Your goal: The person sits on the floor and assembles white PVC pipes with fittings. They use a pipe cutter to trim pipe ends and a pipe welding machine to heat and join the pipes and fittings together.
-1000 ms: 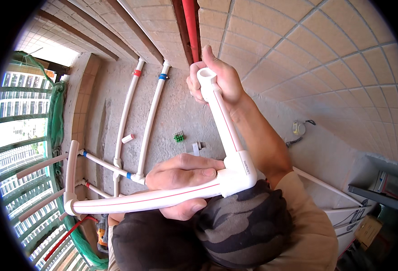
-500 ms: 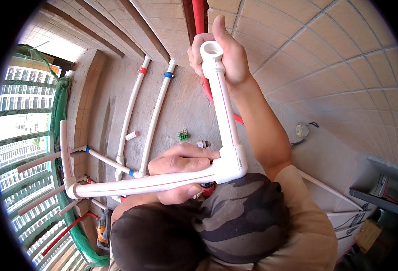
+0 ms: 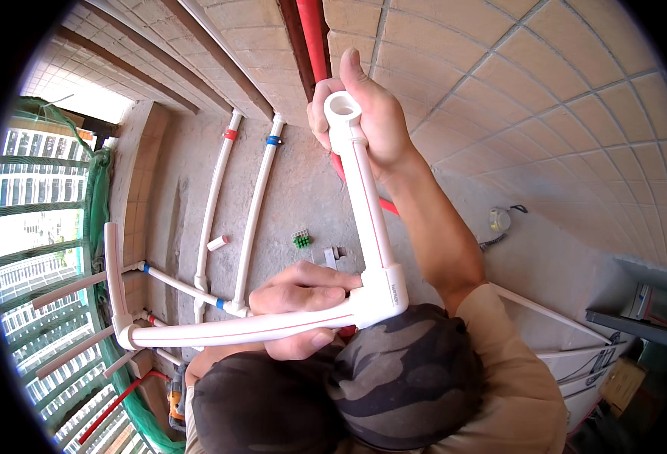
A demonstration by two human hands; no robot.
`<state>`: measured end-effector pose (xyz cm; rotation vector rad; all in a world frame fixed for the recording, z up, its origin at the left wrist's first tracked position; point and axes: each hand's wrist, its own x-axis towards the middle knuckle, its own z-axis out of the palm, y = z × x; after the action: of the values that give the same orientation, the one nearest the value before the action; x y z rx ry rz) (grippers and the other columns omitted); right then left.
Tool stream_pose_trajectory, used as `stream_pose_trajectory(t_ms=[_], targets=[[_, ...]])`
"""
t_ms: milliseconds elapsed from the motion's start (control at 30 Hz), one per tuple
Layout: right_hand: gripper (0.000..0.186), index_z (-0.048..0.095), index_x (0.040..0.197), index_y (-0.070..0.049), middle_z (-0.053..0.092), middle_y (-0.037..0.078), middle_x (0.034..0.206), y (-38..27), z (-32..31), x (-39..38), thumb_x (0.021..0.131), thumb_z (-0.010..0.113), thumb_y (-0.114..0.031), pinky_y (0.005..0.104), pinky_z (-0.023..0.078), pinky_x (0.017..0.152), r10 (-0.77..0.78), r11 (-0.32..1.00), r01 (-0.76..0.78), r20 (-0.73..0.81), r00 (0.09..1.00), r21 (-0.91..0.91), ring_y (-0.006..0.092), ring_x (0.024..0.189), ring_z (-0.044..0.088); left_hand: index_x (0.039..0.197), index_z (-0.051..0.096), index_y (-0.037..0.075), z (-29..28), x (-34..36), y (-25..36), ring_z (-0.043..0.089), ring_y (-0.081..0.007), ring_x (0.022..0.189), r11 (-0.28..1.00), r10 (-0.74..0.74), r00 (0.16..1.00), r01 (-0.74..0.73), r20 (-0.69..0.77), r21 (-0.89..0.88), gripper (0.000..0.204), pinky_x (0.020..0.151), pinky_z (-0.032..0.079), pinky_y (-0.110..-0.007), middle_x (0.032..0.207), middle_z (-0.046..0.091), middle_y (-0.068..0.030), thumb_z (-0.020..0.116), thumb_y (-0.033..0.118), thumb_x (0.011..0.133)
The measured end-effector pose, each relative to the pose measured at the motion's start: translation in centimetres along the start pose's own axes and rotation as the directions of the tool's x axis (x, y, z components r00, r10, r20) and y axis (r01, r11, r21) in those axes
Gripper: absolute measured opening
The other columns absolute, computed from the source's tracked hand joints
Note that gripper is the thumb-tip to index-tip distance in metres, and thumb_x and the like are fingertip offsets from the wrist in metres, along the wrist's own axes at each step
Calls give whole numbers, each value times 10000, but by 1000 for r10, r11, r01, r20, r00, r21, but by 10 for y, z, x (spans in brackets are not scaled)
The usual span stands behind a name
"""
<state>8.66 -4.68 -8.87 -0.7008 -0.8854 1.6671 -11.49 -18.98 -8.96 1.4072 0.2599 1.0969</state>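
Right-hand fingers [image 3: 320, 110] grip the far elbow [image 3: 341, 138] of a red-striped white plastic pipe assembly [image 3: 369, 204]; left-hand fingers [image 3: 303, 298] clasp its crosswise limb [image 3: 212, 332].

Pipe assembly [image 3: 380, 296] seemingly tilted, top fitting's mouth [image 3: 342, 108] rounder

Held in the left fingers [image 3: 297, 300] and right fingers [image 3: 320, 112] is one angular white, red-striped plastic pipe assembly [image 3: 235, 328], counting three lengths [image 3: 369, 208], two corner elbows [image 3: 382, 296] and one round open end fitting [image 3: 343, 135]. Beyond the left fingers lie two long parallel white plastic pipes [image 3: 256, 204], one short white plastic tube [image 3: 217, 243] and one small green-and-grey block [image 3: 301, 240]; well right of the right fingers, one rounded yellowish tape measure [image 3: 498, 219].
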Motion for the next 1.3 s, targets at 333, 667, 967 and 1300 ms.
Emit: stream_pose_trajectory(t_ms=[333, 667, 967, 1300], targets=[[791, 582, 645, -68, 535, 61, 576, 6, -3, -9, 1008, 338, -726, 271, 374, 467, 58, 998, -58, -43, 997, 5, 150, 518, 509, 1149, 648, -120, 4, 0, 1, 720, -379, 929, 999, 29, 999, -29, -13, 16, 422, 808, 614, -427, 1106, 659, -332, 718, 215, 902], [772, 600, 685, -89, 545, 65, 590, 65, -18, -1, 990, 345, -750, 308, 347, 429, 269, 941, -264, 7, 963, 212, 174, 478, 490, 1103, 672, -108, -6, -6, 9, 687, -370, 944, 978, -93, 992, 108, -91, 178, 474, 848, 569, -461, 1125, 667, -327, 664, 332, 927], [829, 634, 804, -74, 585, 111, 672, 175, -70, -2, 972, 260, -795, 363, 344, 448, 499, 650, -612, 354, 791, 451, 215, 486, 456, 1086, 637, -94, -5, 1, 0, 713, -385, 970, 834, -494, 728, 242, -476, -495, 331, 859, 616, -503, 1087, 681, -267, 624, 181, 901], [785, 610, 747, -66, 566, 114, 643, 179, -69, -17, 974, 346, -770, 403, 434, 504, 580, 590, -642, 297, 759, 489, 249, 539, 544, 1082, 623, -72, -5, 0, -2, 689, -389, 1074, 800, -542, 704, 263, -460, -540, 288, 924, 612, -533, 1114, 676, -252, 602, 164, 919]])
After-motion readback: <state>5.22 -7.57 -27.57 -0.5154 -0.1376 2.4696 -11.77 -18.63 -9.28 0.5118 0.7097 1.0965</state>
